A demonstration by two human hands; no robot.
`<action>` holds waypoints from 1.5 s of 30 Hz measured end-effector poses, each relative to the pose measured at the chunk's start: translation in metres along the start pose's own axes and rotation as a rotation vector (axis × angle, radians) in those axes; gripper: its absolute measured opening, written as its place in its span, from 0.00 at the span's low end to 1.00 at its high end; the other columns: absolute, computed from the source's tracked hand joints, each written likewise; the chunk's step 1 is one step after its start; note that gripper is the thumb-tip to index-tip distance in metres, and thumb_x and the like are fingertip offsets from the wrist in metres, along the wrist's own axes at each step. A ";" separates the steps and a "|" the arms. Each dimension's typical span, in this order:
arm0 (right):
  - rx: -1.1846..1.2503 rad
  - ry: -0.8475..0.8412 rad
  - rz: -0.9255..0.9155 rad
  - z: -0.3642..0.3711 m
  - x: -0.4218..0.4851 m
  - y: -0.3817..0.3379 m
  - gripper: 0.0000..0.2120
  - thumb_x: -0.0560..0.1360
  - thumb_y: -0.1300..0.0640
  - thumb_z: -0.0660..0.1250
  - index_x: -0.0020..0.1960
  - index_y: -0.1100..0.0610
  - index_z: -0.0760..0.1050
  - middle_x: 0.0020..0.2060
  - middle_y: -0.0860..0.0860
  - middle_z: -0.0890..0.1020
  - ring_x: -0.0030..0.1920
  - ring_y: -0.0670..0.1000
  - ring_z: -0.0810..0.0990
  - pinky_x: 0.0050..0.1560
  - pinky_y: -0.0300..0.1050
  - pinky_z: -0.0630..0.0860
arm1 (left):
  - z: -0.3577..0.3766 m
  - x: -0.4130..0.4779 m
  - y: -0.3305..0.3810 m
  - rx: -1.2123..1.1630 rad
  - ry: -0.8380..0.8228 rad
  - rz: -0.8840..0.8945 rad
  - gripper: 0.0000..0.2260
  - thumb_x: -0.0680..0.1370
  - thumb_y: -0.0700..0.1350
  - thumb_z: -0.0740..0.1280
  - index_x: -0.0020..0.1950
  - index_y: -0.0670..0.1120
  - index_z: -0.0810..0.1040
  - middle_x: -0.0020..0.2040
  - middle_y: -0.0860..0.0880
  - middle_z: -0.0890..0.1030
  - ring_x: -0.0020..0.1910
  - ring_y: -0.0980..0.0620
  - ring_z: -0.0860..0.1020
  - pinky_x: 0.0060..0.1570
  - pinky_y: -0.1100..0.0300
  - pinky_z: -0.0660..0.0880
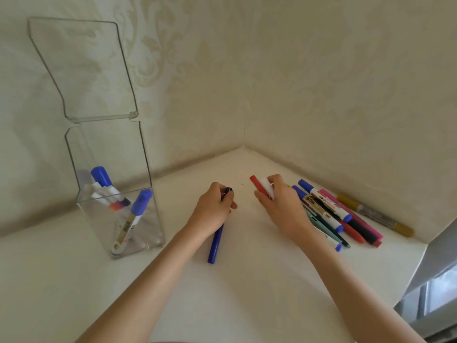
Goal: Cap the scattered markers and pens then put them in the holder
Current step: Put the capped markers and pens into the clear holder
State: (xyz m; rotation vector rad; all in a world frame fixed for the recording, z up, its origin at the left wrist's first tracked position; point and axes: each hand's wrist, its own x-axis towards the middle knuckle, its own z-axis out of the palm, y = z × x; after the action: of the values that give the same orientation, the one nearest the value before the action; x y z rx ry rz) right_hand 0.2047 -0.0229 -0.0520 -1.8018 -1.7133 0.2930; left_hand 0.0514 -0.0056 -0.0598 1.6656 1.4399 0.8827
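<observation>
Both hands on pens in a desk corner, clear holder at 9 o'clock.

The left hand (214, 206) is curled round a dark blue pen (214, 246), whose barrel runs out under the palm toward 6 o'clock. The right hand (282, 204) pinches a white marker with a red cap (259, 186). Just beyond it at 3 o'clock lies a pile of markers (331, 214) in blue, red, pink, teal and gold. The holder (99, 229) is transparent, its lid (84, 70) upright, with blue-capped markers (138, 206) leaning inside. Walls (321, 82) meet at 12 o'clock and the desk (247, 280) ends at 4 o'clock. Open surface lies between holder and left hand.
</observation>
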 end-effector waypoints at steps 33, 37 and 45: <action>0.913 -0.182 -0.197 -0.004 -0.009 -0.146 0.05 0.74 0.59 0.68 0.48 0.59 0.78 0.40 0.54 0.84 0.30 0.39 0.78 0.30 0.33 0.68 | -0.170 -0.067 0.022 0.385 0.556 0.431 0.10 0.75 0.51 0.67 0.41 0.45 0.81 0.43 0.50 0.82 0.42 0.54 0.79 0.43 0.58 0.75; 0.901 -0.200 -0.300 -0.012 -0.012 -0.165 0.03 0.71 0.60 0.71 0.43 0.58 0.77 0.40 0.57 0.84 0.32 0.41 0.80 0.28 0.27 0.69 | -0.173 -0.075 0.050 -0.032 0.295 0.386 0.09 0.71 0.55 0.69 0.46 0.52 0.81 0.44 0.55 0.84 0.47 0.59 0.80 0.52 0.61 0.75; 1.155 -0.156 -0.439 -0.025 -0.007 -0.207 0.06 0.74 0.54 0.60 0.44 0.55 0.64 0.36 0.54 0.67 0.29 0.45 0.62 0.27 0.39 0.61 | -0.204 -0.080 0.057 -0.039 0.601 0.545 0.04 0.74 0.43 0.69 0.47 0.49 0.78 0.39 0.56 0.82 0.40 0.60 0.80 0.44 0.68 0.74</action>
State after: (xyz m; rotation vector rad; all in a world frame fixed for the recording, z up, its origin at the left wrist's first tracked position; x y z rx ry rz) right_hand 0.0482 -0.0453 0.0838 -0.5650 -1.4631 0.9902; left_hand -0.1094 -0.0698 0.0860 1.8877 1.3219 1.8241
